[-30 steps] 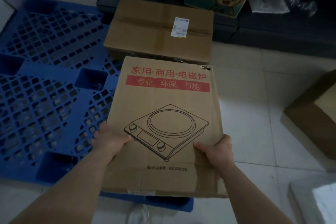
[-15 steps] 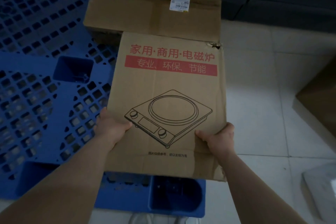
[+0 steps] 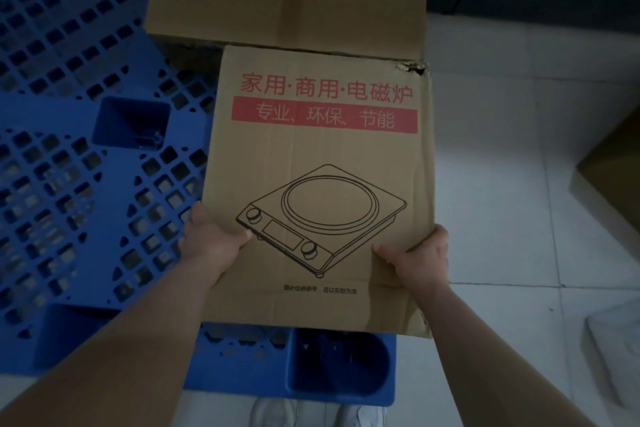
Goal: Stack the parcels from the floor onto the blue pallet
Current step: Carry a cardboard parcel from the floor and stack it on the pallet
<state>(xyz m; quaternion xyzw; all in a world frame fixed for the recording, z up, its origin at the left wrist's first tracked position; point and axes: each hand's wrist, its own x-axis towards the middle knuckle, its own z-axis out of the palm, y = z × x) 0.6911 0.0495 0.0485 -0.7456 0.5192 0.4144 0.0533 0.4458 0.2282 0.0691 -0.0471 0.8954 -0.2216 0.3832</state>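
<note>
2 hands (left [image 3: 211, 246], right [image 3: 419, 260]) grip a flat brown parcel [image 3: 322, 149]: red lettering, cooktop drawing, torn far corner.

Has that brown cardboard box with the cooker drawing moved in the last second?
Yes. The cooker-drawing cardboard box went forward, away from the person: the blue plastic pallet's near corner now shows below it.

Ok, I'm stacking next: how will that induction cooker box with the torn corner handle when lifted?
Probably stiff: the induction cooker box looks flat though the left hand and right hand grip only its side edges. Likely not heavy for its size, as nothing sags. The torn corner and creased right side may crumple if pushed.
</note>
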